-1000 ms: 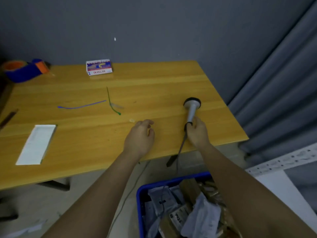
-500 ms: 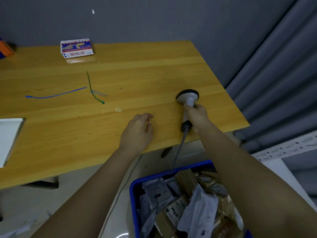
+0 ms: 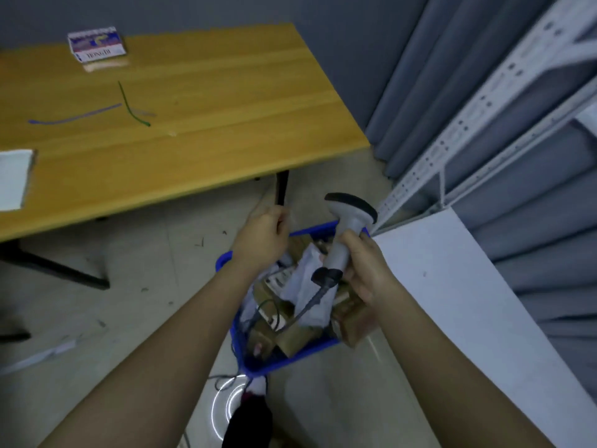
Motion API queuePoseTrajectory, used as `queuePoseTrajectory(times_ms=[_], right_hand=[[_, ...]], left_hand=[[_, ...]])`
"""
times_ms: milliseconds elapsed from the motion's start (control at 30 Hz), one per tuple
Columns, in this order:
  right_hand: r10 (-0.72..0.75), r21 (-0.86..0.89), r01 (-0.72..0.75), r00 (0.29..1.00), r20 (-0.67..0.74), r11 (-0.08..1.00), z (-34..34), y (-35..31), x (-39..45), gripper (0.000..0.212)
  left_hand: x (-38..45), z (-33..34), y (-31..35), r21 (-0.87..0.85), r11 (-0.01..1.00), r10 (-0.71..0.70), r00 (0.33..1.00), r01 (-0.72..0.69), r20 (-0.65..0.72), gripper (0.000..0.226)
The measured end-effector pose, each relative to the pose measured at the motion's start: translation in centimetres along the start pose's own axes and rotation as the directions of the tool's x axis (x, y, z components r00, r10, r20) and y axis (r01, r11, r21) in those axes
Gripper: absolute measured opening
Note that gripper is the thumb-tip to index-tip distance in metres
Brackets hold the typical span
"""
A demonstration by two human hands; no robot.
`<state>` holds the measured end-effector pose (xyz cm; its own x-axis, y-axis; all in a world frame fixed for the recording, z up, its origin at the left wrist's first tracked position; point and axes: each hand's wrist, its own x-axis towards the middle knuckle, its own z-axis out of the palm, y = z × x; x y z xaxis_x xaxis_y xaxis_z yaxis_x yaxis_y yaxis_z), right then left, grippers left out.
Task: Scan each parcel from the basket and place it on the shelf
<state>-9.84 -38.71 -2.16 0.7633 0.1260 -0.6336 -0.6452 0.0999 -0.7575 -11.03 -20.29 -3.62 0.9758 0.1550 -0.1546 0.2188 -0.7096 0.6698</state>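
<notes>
Nearest the camera, two bare forearms are reaching forward from the bottom edge over a pale tiled floor [image 3: 135,286]. The right hand [image 3: 363,270] is gripping the grey handle of a barcode scanner [image 3: 344,234], its fingers [image 3: 350,240] curling round the handle while the dark scanner head is pointing up toward 12 o'clock. A dark cable [image 3: 307,307] is trailing from the handle's base down toward 7 o'clock into the basket. The left hand [image 3: 263,236] is hovering at 10 o'clock from the scanner, its fingers curling loosely inward and holding nothing.

Directly beneath both hands, the blue basket [image 3: 287,358] is sitting on the floor, filled with parcels [image 3: 307,286]: grey poly mailers and brown cardboard boxes lying jumbled together. At 3 o'clock from the basket, the white shelf [image 3: 452,302] board is lying just beside it, with perforated metal uprights rising behind it toward 1 o'clock.

Farther off, at 10 o'clock, the wooden desk [image 3: 210,108] is carrying a small printed box [image 3: 96,44] near its far edge, a blue strip [image 3: 74,116] and a green tie [image 3: 130,105] toward the middle, and a white sheet [image 3: 14,179] at its left edge. Grey curtains [image 3: 436,76] are hanging behind the shelf.
</notes>
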Motion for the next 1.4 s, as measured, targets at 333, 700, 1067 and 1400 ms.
queuePoseTrajectory(times_ms=[333, 700, 1067, 1400], right_hand=[[-0.123, -0.269, 0.073, 0.977, -0.172, 0.960, -17.7, 6.0, -16.3, 0.041], [-0.331, -0.145, 0.300, 0.794, -0.510, 0.943, -29.9, 12.0, -16.2, 0.028], [-0.412, -0.196, 0.364, 0.769, -0.488, 0.911, -29.7, 21.3, -2.8, 0.025], [-0.569, -0.407, 0.437, 0.764, -0.303, 0.802, -22.3, 27.3, 8.0, 0.035]], left_hand=[[-17.4, 9.3, 9.1, 0.001, 0.999, 0.041, 0.990, -0.042, 0.136, 0.031], [-18.1, 20.4, 13.7, -0.004, 0.972, 0.220, 0.904, -0.236, 0.368, 0.042], [-10.6, 32.2, 2.8, 0.079, 0.954, 0.254, 0.921, -0.289, 0.294, 0.026], [-6.6, 35.1, -12.5, 0.339, 0.926, 0.207, 0.975, -0.168, -0.082, 0.056]])
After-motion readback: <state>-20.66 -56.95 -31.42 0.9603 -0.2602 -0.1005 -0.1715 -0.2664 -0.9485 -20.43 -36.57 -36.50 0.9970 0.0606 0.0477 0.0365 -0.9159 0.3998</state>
